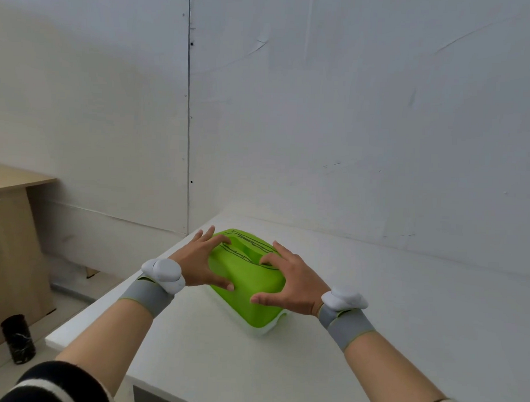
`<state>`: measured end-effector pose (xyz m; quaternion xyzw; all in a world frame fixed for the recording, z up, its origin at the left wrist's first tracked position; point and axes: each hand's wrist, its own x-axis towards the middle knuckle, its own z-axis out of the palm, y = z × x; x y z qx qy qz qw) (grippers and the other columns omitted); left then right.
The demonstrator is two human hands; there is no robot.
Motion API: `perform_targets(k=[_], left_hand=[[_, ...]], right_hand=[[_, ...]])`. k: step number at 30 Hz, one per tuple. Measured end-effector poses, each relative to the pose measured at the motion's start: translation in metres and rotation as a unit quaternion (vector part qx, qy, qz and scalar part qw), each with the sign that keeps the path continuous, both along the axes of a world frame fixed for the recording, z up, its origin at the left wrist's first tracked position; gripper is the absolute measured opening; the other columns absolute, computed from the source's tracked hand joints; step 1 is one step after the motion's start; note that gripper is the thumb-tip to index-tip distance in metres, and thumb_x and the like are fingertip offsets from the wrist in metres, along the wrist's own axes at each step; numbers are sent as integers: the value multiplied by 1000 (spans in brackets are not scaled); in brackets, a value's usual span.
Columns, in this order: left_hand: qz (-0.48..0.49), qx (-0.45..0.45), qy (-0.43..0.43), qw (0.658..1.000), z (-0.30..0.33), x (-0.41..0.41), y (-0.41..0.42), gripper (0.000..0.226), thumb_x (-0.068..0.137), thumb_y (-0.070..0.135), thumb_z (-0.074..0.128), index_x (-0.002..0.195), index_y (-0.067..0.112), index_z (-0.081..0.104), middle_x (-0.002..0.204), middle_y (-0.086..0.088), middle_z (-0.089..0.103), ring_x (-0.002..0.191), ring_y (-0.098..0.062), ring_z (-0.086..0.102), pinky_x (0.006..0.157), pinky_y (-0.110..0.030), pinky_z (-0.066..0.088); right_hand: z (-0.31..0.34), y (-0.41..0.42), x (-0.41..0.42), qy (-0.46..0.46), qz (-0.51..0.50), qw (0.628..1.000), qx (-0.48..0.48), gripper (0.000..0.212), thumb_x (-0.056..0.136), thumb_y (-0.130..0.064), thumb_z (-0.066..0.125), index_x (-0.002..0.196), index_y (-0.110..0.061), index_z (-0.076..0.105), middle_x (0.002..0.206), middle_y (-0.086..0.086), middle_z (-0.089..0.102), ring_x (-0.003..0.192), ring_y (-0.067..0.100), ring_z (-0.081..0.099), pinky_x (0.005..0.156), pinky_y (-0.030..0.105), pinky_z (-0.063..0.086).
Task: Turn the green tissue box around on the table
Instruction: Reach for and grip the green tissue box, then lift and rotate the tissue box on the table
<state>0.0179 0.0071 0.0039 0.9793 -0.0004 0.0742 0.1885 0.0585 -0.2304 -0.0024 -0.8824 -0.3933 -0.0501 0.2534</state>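
A bright green tissue box (246,280) with a white base lies on the white table (403,326), near the table's far left corner. Its top has a dark-lined slot. My left hand (200,263) grips the box's left side, fingers spread over the top edge and thumb on the near face. My right hand (291,281) clasps its right side, fingers on the top and thumb against the near face. Both wrists wear grey bands with white trackers.
White walls stand close behind the table. The table's left edge runs just beside my left forearm. On the floor to the left are a wooden cabinet (12,252) and a black cylindrical container (18,338).
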Motion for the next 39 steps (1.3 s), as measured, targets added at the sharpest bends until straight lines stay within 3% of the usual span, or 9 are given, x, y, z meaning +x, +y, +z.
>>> perform_targets(k=[8, 15, 26, 39], left_hand=[[-38, 6, -20, 999, 23, 21, -31, 98, 51, 62, 79, 133, 36, 32, 159, -9, 8, 146, -32, 4, 116, -52, 18], [-116, 27, -48, 992, 42, 54, -85, 93, 52, 62, 78, 129, 30, 38, 140, -3, 41, 131, -32, 30, 107, -48, 33], [-227, 42, -82, 970, 62, 103, -209, 89, 56, 63, 75, 129, 27, 38, 130, 0, 47, 119, -22, 36, 101, -44, 38], [-335, 35, -88, 937, 63, 144, -387, 87, 58, 63, 74, 128, 26, 38, 126, -2, 49, 118, -23, 40, 100, -45, 38]], right_hand=[[24, -37, 9, -19, -23, 1000, 8, 68, 57, -64, 72, 115, -42, 45, 156, 5, 18, 139, 26, 25, 111, 35, 24], [36, -94, 16, -34, -72, 997, 12, 68, 58, -62, 73, 117, -40, 46, 156, 5, 18, 138, 25, 25, 111, 34, 24], [57, -216, 16, -38, -165, 986, 0, 68, 58, -61, 73, 117, -41, 45, 156, 2, 17, 139, 24, 24, 114, 38, 24], [58, -378, 7, -45, -266, 963, -8, 65, 61, -60, 72, 117, -39, 45, 156, 0, 18, 138, 23, 27, 113, 39, 26]])
